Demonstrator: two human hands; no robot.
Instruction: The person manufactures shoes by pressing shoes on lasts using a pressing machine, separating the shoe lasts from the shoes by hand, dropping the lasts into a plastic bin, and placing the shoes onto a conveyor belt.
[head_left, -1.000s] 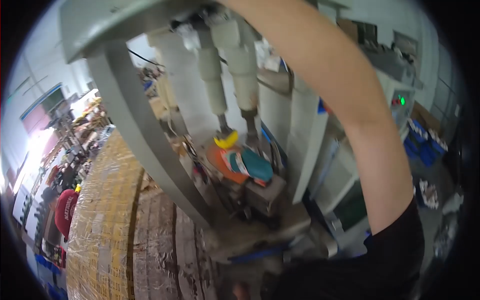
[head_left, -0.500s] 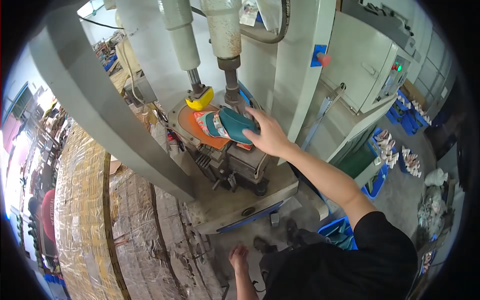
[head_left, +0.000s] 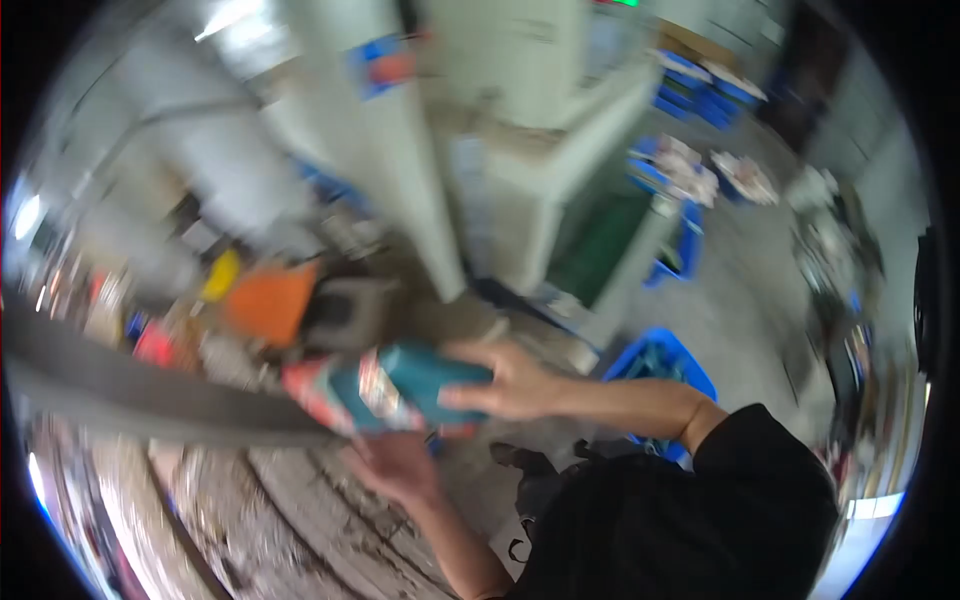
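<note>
A teal shoe (head_left: 425,385) with a patterned band and a reddish patterned end is off the machine, blurred by motion. My right hand (head_left: 510,380) is closed around its teal end, thumb on the near side. Just below the shoe's patterned part is my left hand (head_left: 395,465). Its fingers are smeared, and I cannot tell whether they touch the shoe. Beyond the shoe, the orange pad (head_left: 268,303) of the machine lies uncovered beside a yellow block (head_left: 221,275).
A curved grey machine arm (head_left: 180,405) crosses at the left, above a taped, worn surface (head_left: 270,520). On the right, a blue bin (head_left: 697,365) holds teal pieces. Farther back, blue crates (head_left: 690,240) and pale shoes (head_left: 685,170) stand on the floor.
My right hand has lifted the shoe off the machine's orange pad and drawn it towards me. My left hand has risen to just under the shoe. The view has swung right.
</note>
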